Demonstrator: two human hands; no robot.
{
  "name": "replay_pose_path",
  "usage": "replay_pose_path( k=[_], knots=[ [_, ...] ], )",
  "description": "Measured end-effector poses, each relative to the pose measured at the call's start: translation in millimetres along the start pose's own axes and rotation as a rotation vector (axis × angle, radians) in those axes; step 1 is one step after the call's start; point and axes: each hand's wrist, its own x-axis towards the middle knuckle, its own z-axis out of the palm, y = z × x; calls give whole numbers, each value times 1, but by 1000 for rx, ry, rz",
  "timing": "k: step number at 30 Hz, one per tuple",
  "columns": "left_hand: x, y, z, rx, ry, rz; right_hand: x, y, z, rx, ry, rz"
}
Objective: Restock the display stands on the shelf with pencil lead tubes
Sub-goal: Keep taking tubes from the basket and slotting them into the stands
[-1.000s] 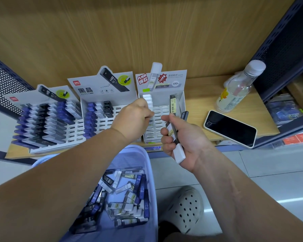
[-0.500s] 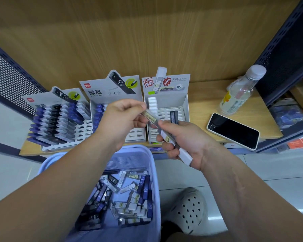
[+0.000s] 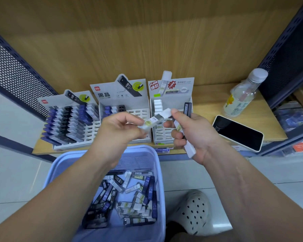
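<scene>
The left hand (image 3: 119, 131) pinches the labelled end of a white-capped tube (image 3: 155, 119). The right hand (image 3: 199, 137) meets its cap end with the thumb while its other fingers curl round a few spare tubes (image 3: 189, 149), one dark and at least one white. Held so, the right hand seems to serve as a ready stock from which the left takes one tube at a time. The tube hangs tilted between the hands, just in front of the right stand (image 3: 171, 100) at 12 o'clock, not yet in a slot. That stand carries a column of white tubes on its left side with open slots beside them, so I judge this tube belongs there. The middle stand (image 3: 122, 95) at 11 o'clock shows mostly bare slots, and the left stand (image 3: 58, 102) at 10 o'clock is nearly full. The basket (image 3: 138, 159) of loose tubes (image 3: 129, 194) sits at 6 o'clock, below the shelf (image 3: 208, 102) edge and within easy reach. A phone (image 3: 238, 132) at 3 o'clock lies close to the shelf's front edge and a bottle (image 3: 241, 96) stands at 2 o'clock. Both are well right of the stands, so the way to the slots looks free, though a wide right-arm swing could nudge the phone.
</scene>
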Motion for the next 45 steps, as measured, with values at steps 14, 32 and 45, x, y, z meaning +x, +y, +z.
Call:
replay_pose_path(
  k=[14, 32, 45],
  knots=[
    [28, 3, 21, 369, -246, 131, -2, 5, 0, -278, -58, -10],
    [85, -51, 20, 779, -25, 367, 18, -3, -16, 262, 265, 79],
    [95, -57, 20, 1004, -173, 605, 18, -1, -9, 235, 279, 57]
  ],
)
